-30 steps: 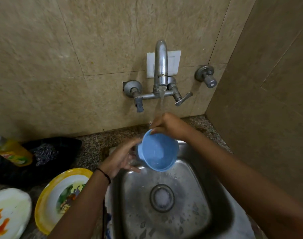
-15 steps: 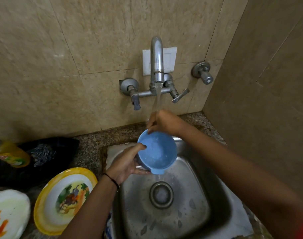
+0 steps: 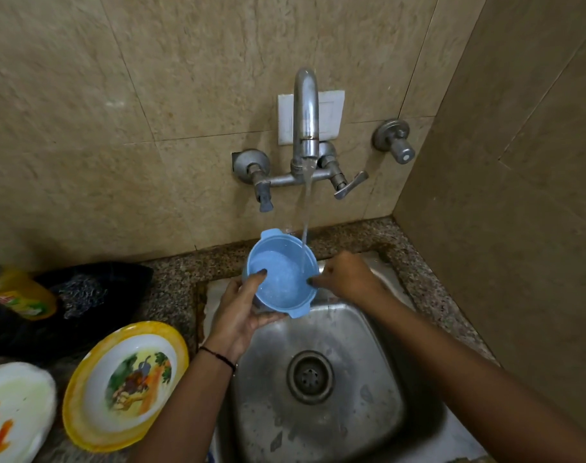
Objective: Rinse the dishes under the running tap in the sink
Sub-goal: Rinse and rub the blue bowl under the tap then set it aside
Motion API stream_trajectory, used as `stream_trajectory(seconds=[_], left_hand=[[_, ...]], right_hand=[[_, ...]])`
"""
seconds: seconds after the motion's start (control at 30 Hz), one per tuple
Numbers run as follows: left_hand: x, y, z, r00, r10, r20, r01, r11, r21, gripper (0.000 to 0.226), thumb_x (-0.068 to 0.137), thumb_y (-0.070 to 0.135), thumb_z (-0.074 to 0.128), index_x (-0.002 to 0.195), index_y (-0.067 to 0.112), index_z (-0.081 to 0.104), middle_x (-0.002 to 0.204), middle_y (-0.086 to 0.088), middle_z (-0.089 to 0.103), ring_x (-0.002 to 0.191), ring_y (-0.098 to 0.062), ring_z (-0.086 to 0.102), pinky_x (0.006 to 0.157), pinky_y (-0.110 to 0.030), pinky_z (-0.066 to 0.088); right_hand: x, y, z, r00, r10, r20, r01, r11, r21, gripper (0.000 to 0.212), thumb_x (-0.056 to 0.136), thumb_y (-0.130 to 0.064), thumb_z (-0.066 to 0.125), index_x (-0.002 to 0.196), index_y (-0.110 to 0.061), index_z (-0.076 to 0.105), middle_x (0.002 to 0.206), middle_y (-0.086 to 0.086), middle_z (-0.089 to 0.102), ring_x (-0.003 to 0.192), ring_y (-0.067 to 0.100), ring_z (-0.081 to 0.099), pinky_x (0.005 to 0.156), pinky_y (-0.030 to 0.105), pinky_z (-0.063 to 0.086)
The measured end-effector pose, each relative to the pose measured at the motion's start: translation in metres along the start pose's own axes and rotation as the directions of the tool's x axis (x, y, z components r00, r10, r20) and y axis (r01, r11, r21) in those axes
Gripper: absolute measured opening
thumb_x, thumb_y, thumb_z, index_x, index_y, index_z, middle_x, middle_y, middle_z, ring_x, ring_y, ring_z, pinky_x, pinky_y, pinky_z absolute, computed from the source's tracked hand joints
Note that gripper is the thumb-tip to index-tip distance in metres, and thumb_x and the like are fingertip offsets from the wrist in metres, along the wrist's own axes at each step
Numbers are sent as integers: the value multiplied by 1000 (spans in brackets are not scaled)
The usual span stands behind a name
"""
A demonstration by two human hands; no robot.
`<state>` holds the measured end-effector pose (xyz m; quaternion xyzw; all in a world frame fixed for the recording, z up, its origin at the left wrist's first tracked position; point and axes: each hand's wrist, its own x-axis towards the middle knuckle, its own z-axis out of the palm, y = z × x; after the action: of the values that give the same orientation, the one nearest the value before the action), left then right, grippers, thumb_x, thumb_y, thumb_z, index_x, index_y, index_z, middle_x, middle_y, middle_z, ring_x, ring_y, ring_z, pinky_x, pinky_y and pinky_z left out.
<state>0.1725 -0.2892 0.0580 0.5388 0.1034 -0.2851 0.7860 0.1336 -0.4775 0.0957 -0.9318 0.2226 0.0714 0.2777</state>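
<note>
**A:** Where is the bowl?

**B:** The blue bowl (image 3: pixel 281 275) is held over the far edge of the sink (image 3: pixel 378 396), under the tap (image 3: pixel 305 121). It tilts so that its opening faces the camera. The stream of water (image 3: pixel 306 202) falls from the spout and lands inside the bowl, near its right rim.

**A:** And the hands?

**B:** The left hand (image 3: pixel 241 315) grips the bowl's near-left side, thumb hooked over the rim and fingers curled underneath. A dark thread band (image 3: pixel 218 357) circles that wrist. The right hand (image 3: pixel 348 279) is at the right rim with its fingers curled. One fingertip shows just inside, so it seems to pinch the rim, though the bowl's wall hides the rest of that grip.

**A:** What is in the sink?

**B:** The steel is wet, and the round drain (image 3: pixel 310 376) sits at its middle, nearer the camera than the bowl.

**A:** What is on the tabletop?

**B:** On the speckled tabletop (image 3: pixel 171 282), a yellow-rimmed plate (image 3: pixel 124 385) with a cartoon picture lies just beside the sink's left edge. A white plate (image 3: pixel 14 412) with an orange smear lies at the front left corner. Toward the wall is a black bag (image 3: pixel 118 279) with a steel scrubber (image 3: pixel 81 295) on it. A yellow bottle (image 3: pixel 21 295) lies at its left end.
</note>
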Motion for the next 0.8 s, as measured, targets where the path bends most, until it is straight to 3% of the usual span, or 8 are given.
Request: stream_trajectory(seconds=[0.13, 0.27, 0.37, 0.47, 0.57, 0.67, 0.73, 0.8], left_hand=[[-4, -6, 7, 999, -7, 52, 2, 996, 84, 48, 84, 43, 66, 124, 17, 59, 115, -9, 70, 100, -28, 70, 65, -39, 58], [-5, -9, 17, 994, -17, 108, 6, 995, 102, 42, 89, 48, 57, 120, 19, 62, 111, -7, 73, 98, -24, 71, 66, -38, 58], [-2, -4, 10, 995, -16, 101, 8, 996, 86, 47, 87, 53, 56, 120, 19, 63, 108, -7, 74, 99, -23, 71, 70, -40, 58], [2, -2, -4, 993, -59, 105, 46, 992, 117, 57, 78, 56, 62, 122, 20, 62, 113, -10, 72, 101, -29, 70, 80, -50, 57], [4, -10, -4, 992, -82, 101, 67, 987, 146, 43, 86, 48, 60, 119, 21, 62, 110, -7, 73, 100, -27, 70, 82, -52, 57], [1, -17, 5, 985, -124, 121, 117, 991, 62, 34, 94, 40, 52, 115, 16, 63, 97, -6, 76, 92, -25, 69, 78, -46, 55], [4, -17, 6, 976, -160, 147, 165, 986, -20, 40, 95, 43, 47, 117, 14, 62, 99, -9, 76, 90, -26, 70, 74, -41, 57], [11, -20, 7, 971, -180, 156, 190, 981, -47, 53, 94, 53, 44, 127, 14, 58, 114, -14, 71, 103, -30, 67, 86, -46, 55]], right_hand=[[-2, -24, 0, 932, -355, -78, 321, 905, -280, 26, 90, -29, 56, 104, -9, 63, 104, 11, 65, 95, 27, 62, 71, 29, 42], [-16, -40, 29, 896, -430, 112, 427, 903, 52, 34, 97, -20, 41, 129, -7, 44, 115, 19, 61, 102, 36, 60, 83, 39, 47], [-42, -34, 43, 815, -496, 300, 449, 868, 214, 51, 94, -26, 35, 144, -23, 27, 131, 16, 54, 114, 31, 54, 98, 42, 43], [-46, -5, 29, 766, -543, 344, 637, 711, -298, 57, 89, -35, 39, 144, -24, 32, 135, 10, 53, 130, 28, 42, 118, 51, 11], [-58, 5, 22, 826, -485, 286, 537, 527, -658, 43, 92, -20, 43, 134, -11, 45, 133, 13, 52, 137, 31, 33, 107, 65, -11], [-74, -3, 42, 850, -502, 161, 451, 535, -714, 38, 87, -15, 42, 120, -11, 61, 111, 12, 67, 116, 34, 57, 93, 74, 3], [-72, -8, 49, 846, -507, 164, 485, 605, -631, 43, 93, -13, 40, 135, -11, 46, 124, 16, 58, 124, 35, 47, 98, 77, 1], [-67, -6, 42, 853, -477, 212, 495, 609, -620, 46, 97, -16, 40, 143, -15, 34, 130, 16, 53, 128, 36, 40, 106, 72, 4]])
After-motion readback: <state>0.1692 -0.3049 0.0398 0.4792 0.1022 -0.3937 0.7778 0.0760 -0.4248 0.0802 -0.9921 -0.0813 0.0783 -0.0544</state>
